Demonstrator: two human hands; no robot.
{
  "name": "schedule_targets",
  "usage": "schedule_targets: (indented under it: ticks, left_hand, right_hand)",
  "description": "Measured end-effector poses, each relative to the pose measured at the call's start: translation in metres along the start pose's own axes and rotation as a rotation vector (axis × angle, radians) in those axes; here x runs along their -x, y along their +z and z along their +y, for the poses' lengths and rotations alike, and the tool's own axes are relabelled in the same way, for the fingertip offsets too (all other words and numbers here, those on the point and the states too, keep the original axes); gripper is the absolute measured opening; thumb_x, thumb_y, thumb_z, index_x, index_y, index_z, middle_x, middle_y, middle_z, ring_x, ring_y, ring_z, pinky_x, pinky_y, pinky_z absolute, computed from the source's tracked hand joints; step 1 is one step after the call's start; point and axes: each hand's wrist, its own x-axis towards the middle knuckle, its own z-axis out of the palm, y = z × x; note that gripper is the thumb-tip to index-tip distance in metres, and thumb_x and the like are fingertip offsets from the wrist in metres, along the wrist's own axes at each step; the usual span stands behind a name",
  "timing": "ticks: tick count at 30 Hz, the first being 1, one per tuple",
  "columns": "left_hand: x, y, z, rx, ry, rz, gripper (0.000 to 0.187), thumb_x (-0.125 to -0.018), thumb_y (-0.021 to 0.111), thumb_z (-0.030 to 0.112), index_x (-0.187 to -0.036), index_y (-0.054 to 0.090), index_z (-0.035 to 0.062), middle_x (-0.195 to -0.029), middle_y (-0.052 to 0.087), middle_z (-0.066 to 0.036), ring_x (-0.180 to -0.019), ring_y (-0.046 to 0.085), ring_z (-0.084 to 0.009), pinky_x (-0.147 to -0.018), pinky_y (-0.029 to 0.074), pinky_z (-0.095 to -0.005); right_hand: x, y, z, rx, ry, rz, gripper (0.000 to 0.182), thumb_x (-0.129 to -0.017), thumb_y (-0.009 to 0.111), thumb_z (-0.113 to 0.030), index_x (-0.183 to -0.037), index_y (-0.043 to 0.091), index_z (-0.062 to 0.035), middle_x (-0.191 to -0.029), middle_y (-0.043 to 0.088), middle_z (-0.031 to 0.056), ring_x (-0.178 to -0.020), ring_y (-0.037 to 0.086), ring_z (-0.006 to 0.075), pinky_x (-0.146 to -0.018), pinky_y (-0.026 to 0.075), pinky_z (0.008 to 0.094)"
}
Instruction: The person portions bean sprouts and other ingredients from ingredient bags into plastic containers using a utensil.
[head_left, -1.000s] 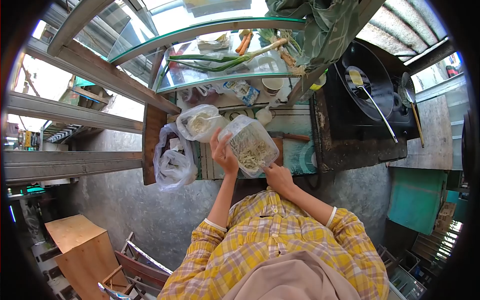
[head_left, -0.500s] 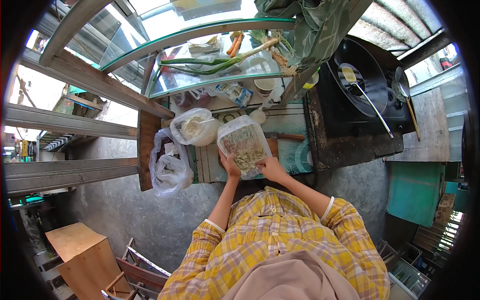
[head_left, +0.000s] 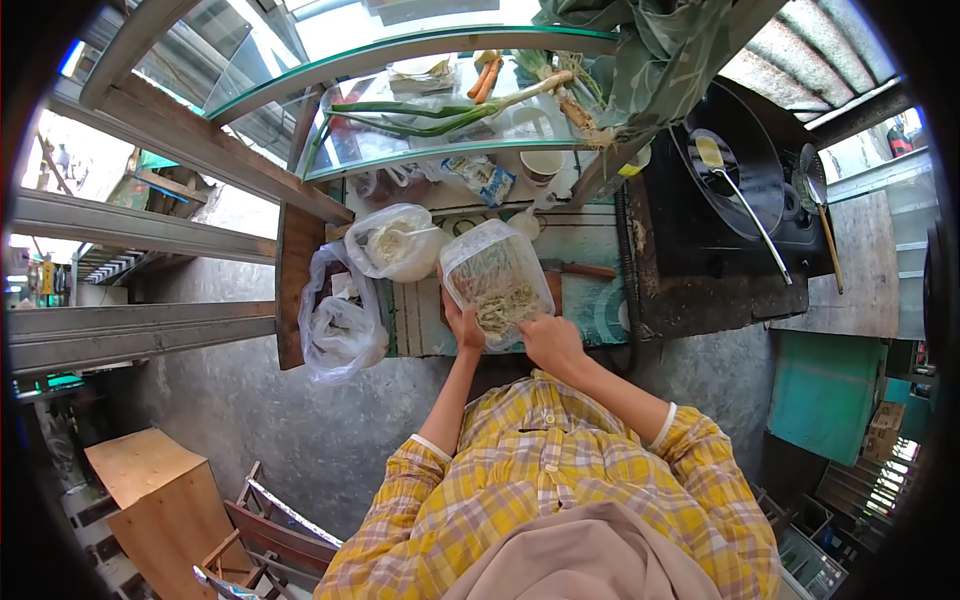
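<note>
Head view: the clear plastic container (head_left: 492, 262) is tilted toward the person at the bench's near edge, with pale shredded food (head_left: 506, 307) gathered in its lower end. The left hand (head_left: 464, 322) grips the container's lower left side; the right hand (head_left: 552, 343) has its fingers curled at the near right corner, though whether that grip is closed on anything cannot be told. Between the container and the black stove (head_left: 700, 265), a strip of patterned bench (head_left: 600, 318) shows, and the knife (head_left: 586, 269) crosses its farther part, handle toward the stove. On the left, room is tight: an open bag of white powder (head_left: 392, 243) sits just beside the container, and another plastic bag (head_left: 343, 330) bulges over the front edge. Beyond, a glass shelf (head_left: 360, 165) bearing a long spring onion (head_left: 450, 124) and a slanting post (head_left: 612, 178) limit the reach forward.
</note>
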Motion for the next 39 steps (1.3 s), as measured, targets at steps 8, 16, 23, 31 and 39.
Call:
schedule_targets:
  ticks: [8, 16, 23, 31, 39]
  left_hand:
    - [-0.002, 0.028, 0.038, -0.035, 0.062, -0.078, 0.077, -0.077, 0.048, 0.021, -0.147, 0.019, 0.0034, -0.145, 0.030, -0.014, -0.131, 0.034, -0.0252, -0.106, 0.028, -0.0373]
    - [0.002, 0.023, 0.028, 0.010, 0.074, -0.048, 0.080, -0.078, 0.048, 0.021, -0.149, 0.015, 0.0058, -0.148, 0.025, -0.013, -0.133, 0.030, -0.0256, -0.107, 0.025, -0.0379]
    - [-0.002, 0.012, 0.016, 0.077, 0.064, -0.026, 0.079, -0.078, 0.048, 0.021, -0.149, 0.015, 0.0076, -0.147, 0.026, -0.013, -0.132, 0.032, -0.0267, -0.106, 0.027, -0.0388]
    - [-0.002, 0.010, 0.014, 0.077, 0.085, 0.060, 0.068, -0.075, 0.046, 0.014, -0.139, 0.029, 0.0008, -0.131, 0.043, -0.014, -0.119, 0.047, -0.0270, -0.098, 0.040, -0.0393]
    - [-0.003, 0.015, 0.017, 0.160, 0.068, 0.060, 0.070, -0.074, 0.047, 0.013, -0.140, 0.028, 0.0000, -0.133, 0.043, -0.014, -0.120, 0.046, -0.0271, -0.100, 0.039, -0.0406]
  right_hand:
    - [0.002, -0.035, -0.002, 0.175, -0.051, 0.055, 0.011, -0.074, 0.060, -0.011, -0.080, 0.066, -0.0053, -0.078, 0.064, 0.0119, -0.067, 0.064, 0.0316, -0.060, 0.052, 0.0405]
    - [0.001, 0.023, -0.032, 0.126, -0.120, -0.001, 0.006, -0.072, 0.056, -0.004, -0.076, 0.061, -0.0042, -0.079, 0.064, 0.0141, -0.067, 0.064, 0.0339, -0.061, 0.052, 0.0404]
    - [0.002, 0.007, 0.003, -0.301, 0.051, 0.055, 0.013, -0.080, 0.060, -0.012, -0.088, 0.062, -0.0016, -0.073, 0.064, 0.0191, -0.072, 0.064, 0.0350, -0.063, 0.050, 0.0422]
    - [0.012, -0.024, 0.011, -0.451, 0.059, 0.087, 0.018, -0.087, 0.055, -0.016, -0.099, 0.060, -0.0029, -0.077, 0.065, 0.0191, -0.073, 0.063, 0.0368, -0.064, 0.047, 0.0438]
    - [0.014, 0.038, 0.029, -0.406, 0.069, 0.082, 0.021, -0.089, 0.049, -0.009, -0.109, 0.053, -0.0025, -0.082, 0.064, 0.0206, -0.073, 0.061, 0.0392, -0.063, 0.047, 0.0455]
